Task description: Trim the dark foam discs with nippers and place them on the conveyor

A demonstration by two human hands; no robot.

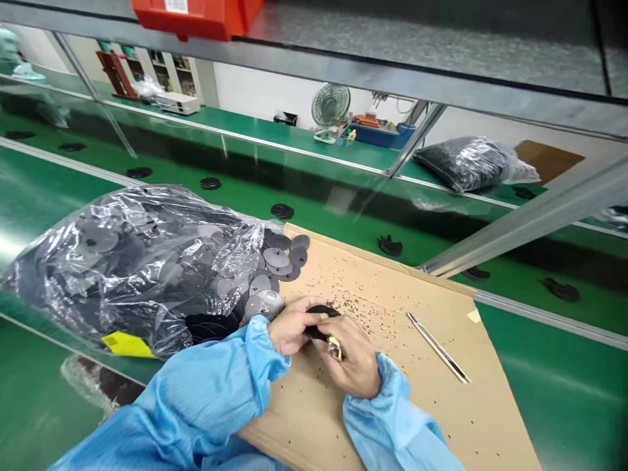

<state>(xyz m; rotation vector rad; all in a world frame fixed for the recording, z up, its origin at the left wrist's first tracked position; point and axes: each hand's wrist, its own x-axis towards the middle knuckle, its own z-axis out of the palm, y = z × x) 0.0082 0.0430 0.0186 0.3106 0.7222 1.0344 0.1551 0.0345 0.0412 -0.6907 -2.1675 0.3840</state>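
Observation:
My left hand (290, 329) grips the near-left edge of a round black disc (324, 313) above the cardboard. My right hand (354, 356) is closed around a small tool with a cream-coloured, wrapped-looking end (335, 348); its working end is hidden by my fingers and the disc. The right fingertips rest on the disc too. Left of my hands, loose grey and black discs (277, 257) spill from a large clear plastic bag (147, 261) full of them. Many tiny dark bits (363, 314) lie scattered over the cardboard sheet (441, 405).
On the right of the cardboard lies a pair of slim metal tweezers (438, 347). Beyond it runs a green conveyor belt (333, 232) bearing spaced black parts (390, 246). A metal post (515, 222) slants up to the overhead shelf (392, 72), where a red bin (196, 16) sits.

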